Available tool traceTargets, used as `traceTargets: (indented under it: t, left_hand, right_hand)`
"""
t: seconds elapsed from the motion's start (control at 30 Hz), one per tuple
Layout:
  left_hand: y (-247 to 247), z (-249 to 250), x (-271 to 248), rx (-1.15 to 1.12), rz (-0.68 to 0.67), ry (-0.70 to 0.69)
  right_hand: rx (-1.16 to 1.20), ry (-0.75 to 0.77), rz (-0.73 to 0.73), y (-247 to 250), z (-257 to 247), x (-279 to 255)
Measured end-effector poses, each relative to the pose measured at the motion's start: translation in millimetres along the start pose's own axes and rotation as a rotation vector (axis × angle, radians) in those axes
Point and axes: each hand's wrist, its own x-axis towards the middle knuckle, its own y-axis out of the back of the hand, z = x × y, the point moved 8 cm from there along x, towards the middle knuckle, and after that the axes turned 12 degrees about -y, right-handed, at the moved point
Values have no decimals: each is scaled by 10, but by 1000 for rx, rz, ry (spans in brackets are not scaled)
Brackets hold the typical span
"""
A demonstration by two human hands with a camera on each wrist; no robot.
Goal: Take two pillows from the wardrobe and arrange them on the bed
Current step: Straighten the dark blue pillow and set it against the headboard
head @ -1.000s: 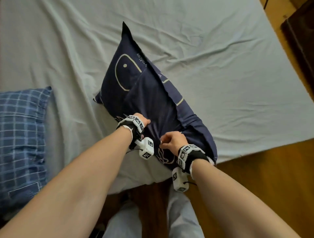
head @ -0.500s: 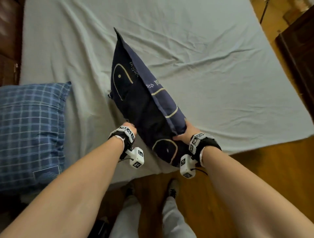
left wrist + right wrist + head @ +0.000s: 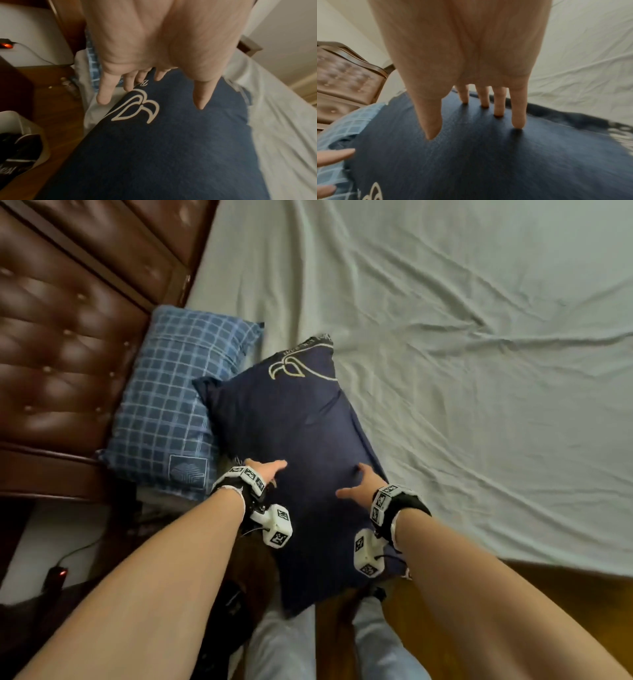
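On the bed's near edge, the navy pillow (image 3: 298,446) lies flat on the pale sheet (image 3: 479,371), its long side overlapping the checked pillow (image 3: 168,405) that rests against the brown padded headboard (image 3: 61,337). Its lower end hangs out past the mattress edge, over the wooden floor (image 3: 565,587). Both hands rest on top of it with fingers straight and spread, gripping nothing: the left hand (image 3: 265,470) near the edge beside the checked pillow, the right hand (image 3: 359,484) toward the open side, its fingertips (image 3: 517,121) denting the fabric.

With neither hand actually holding it and one end unsupported, the navy pillow could likely tip or slide off toward the floor if the pressure lifts before it is pushed further on. A shove toward the headboard may also ride it up over the checked pillow, or drag the sheet into more wrinkles, leaving the pair crooked.
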Motion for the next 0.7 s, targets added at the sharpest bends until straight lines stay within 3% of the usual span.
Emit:
traceTargets:
  t: [0.2,0.4,0.57,0.7]
  left_hand:
    - [-451,-680,639,-137,14,62]
    - [-632,-562,854,-393,-4,-131]
    - [171,98,800,-56,44,-313]
    - [1047,768,786,-63,132,-421]
  right_hand:
    - [-76,-208,159,-243,123,667]
    - [-87,-103,209,-249,-103,949]
    - [-10,-78,290,143,-757,460]
    - [88,-27,334,564,-1465,24]
